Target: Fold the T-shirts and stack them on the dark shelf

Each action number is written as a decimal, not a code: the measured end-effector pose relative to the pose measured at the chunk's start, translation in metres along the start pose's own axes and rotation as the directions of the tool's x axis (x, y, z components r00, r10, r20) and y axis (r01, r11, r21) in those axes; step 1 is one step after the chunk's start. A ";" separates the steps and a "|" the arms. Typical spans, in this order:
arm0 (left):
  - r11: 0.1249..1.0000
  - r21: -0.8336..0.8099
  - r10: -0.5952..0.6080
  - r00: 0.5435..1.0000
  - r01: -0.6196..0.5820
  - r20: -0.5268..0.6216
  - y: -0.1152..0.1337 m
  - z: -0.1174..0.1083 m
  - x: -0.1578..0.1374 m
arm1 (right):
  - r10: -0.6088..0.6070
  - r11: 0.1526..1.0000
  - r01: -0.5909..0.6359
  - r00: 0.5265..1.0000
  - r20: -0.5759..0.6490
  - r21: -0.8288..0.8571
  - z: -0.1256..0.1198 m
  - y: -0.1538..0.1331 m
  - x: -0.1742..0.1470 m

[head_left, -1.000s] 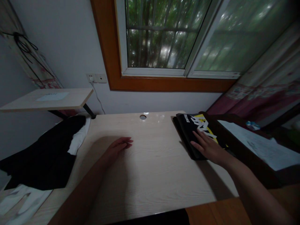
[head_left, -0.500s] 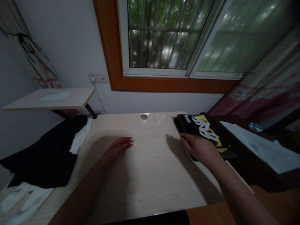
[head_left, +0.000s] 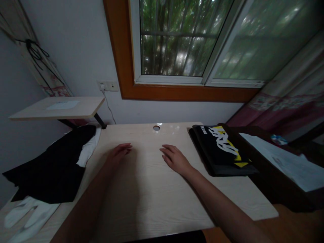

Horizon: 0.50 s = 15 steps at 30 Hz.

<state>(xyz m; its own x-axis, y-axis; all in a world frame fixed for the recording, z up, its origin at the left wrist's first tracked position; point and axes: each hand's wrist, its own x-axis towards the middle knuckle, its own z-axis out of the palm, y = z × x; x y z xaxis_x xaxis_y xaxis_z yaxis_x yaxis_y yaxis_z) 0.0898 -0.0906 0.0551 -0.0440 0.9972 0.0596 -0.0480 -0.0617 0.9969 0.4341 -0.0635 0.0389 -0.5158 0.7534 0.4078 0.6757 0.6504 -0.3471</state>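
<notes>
My left hand hovers over the pale wooden desk, fingers stretched out and holding nothing. To its right, my right hand is low over the desk or resting on it, fingers apart and nothing in them. A stack of folded dark clothes, the top one printed in white and yellow, lies at the desk's right side, a short way from my right hand. Black clothing and white clothing lie in a loose heap at the left, beyond my left hand.
A small raised shelf with a paper on it stands at the back left. The desk has a round cable hole near its back edge. Behind are a window and a wall socket. Dark furniture with a light sheet adjoins the right side.
My right hand has left the folded clothes stack and moved left to the desk's middle. My left hand has shifted slightly left and up. The stack sits about where it was.
</notes>
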 end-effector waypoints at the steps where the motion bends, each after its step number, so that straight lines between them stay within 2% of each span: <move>1: 0.997 0.067 0.038 0.997 -0.034 -0.063 0.003 -0.010 0.003 | -0.002 1.000 0.002 1.000 -0.007 0.000 0.004 0.002 -0.001; 3: 0.965 0.246 0.133 0.974 -0.086 -0.181 0.011 -0.035 0.006 | -0.005 1.000 0.006 1.000 -0.018 0.008 0.008 0.004 -0.003; 4: 0.923 0.372 0.196 0.953 -0.101 -0.229 0.015 -0.049 0.007 | -0.006 1.000 0.006 1.000 -0.021 0.015 0.008 0.005 -0.004; 5: 0.838 0.538 0.288 0.908 -0.086 -0.304 0.019 -0.063 0.006 | -0.004 1.000 0.005 1.000 -0.024 0.020 0.008 0.005 -0.004; 7: 0.602 0.799 0.467 0.816 -0.009 -0.342 0.027 -0.093 0.002 | -0.005 1.000 0.006 1.000 -0.029 0.025 0.007 0.005 -0.004; 9: 0.404 0.910 0.568 0.754 0.093 -0.329 0.033 -0.117 -0.005 | -0.007 1.000 0.008 0.999 -0.032 0.026 0.007 0.004 -0.004; 10: 0.332 0.932 0.603 0.727 0.145 -0.328 0.036 -0.127 -0.010 | -0.008 1.000 0.009 0.999 -0.035 0.027 0.007 0.004 -0.004; 12: 0.266 0.928 0.645 0.667 0.261 -0.373 0.041 -0.138 -0.019 | -0.009 0.999 0.010 0.999 -0.039 0.032 0.007 0.004 -0.004; 14: 0.284 0.878 0.638 0.608 0.386 -0.473 0.044 -0.141 -0.026 | -0.007 0.999 0.008 0.999 -0.041 0.036 0.007 0.004 -0.004; 15: 0.309 0.853 0.593 0.616 0.420 -0.518 0.045 -0.141 -0.029 | -0.007 0.999 0.009 0.999 -0.041 0.036 0.007 0.004 -0.004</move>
<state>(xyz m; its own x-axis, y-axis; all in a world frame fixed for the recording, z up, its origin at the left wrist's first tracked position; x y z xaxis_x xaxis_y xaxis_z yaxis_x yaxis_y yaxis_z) -0.0517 -0.1277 0.0911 -0.5728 0.5562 0.6022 0.8180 0.4350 0.3763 0.4350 -0.0637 0.0300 -0.4986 0.7441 0.4446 0.6515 0.6601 -0.3740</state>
